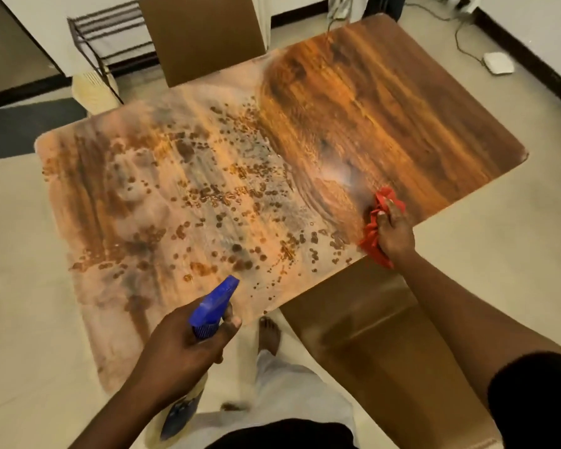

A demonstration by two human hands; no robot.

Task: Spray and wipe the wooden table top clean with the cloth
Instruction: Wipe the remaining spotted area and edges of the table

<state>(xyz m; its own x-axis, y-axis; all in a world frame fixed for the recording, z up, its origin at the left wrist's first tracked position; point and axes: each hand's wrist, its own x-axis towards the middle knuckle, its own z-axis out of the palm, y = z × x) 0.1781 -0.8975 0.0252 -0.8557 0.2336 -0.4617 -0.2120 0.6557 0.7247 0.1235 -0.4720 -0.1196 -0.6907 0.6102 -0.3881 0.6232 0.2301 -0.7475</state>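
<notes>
We see the wooden table top (386,102) filling the middle of the view, set at an angle so that its far right corner points toward the wall. Its right part shows dark, glossy grain; its left and near parts lie under a pale, dusty film speckled with darker droplets (227,196). At the near right edge of the table, the right hand (394,231) is closed around a bunched red cloth (374,234), which presses on the surface where the glossy zone meets the speckled one. A faint whitish haze (337,171) hangs just beyond the cloth. The left hand (188,345) is wrapped around the neck of a spray bottle with a blue trigger head (212,306), the nozzle pointing over the near edge toward the table's centre; the bottle's body is mostly hidden below the hand. Below the table edge we note a bare foot (269,332) on the pale tiled floor (20,254). A brown chair (370,345) stands at the near right side, and a second chair back (204,37) rises at the far side. A dark metal rack (110,34) stands far left, and a white device with a cable (497,62) lies on the floor at far right.
</notes>
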